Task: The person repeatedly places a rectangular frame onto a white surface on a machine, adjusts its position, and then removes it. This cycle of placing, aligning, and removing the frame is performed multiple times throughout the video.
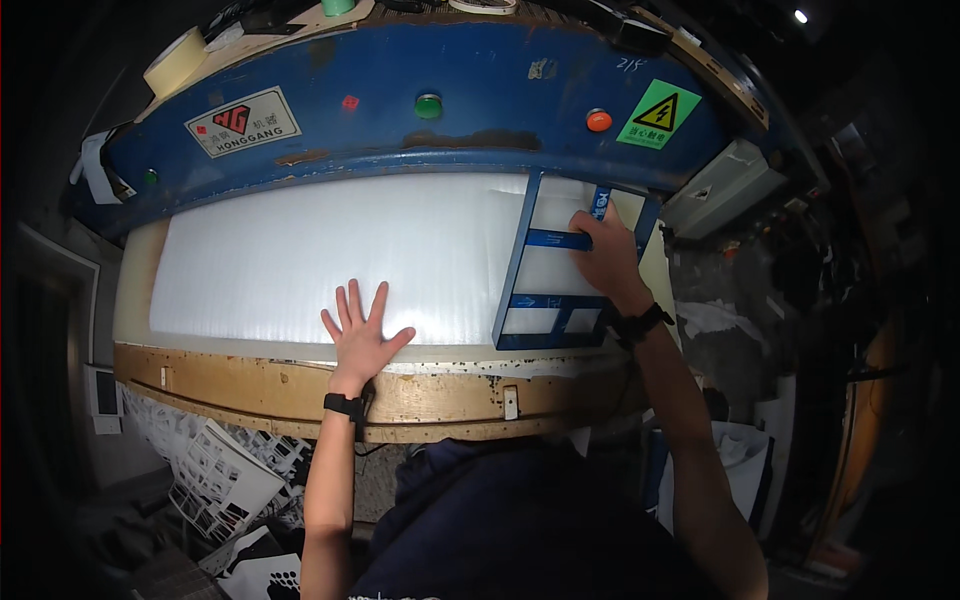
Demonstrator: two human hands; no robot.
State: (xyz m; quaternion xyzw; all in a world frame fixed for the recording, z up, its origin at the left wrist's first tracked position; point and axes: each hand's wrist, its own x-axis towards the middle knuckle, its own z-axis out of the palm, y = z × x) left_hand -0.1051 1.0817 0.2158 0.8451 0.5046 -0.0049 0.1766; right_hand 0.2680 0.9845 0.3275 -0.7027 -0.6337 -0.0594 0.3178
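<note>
Right hand (607, 254) grips blue frame (538, 301), left hand (363, 345) splayed over sheet (300, 250), tape roll (174, 66) beyond.

The two bare arms of the person, reaching from the near side. The left forearm (328, 490) runs nearly straight toward the far side; beyond its wrist (347, 384), the left grip, a bare hand (362, 347), lies palm down, fingers (356, 302) splayed and pointing far, thumb spread to the right. The right forearm (682, 420) slants from near right toward far left; the right grip, likewise a bare hand (608, 254), is set farther away, back uppermost, digits bent in a clasp.
</note>
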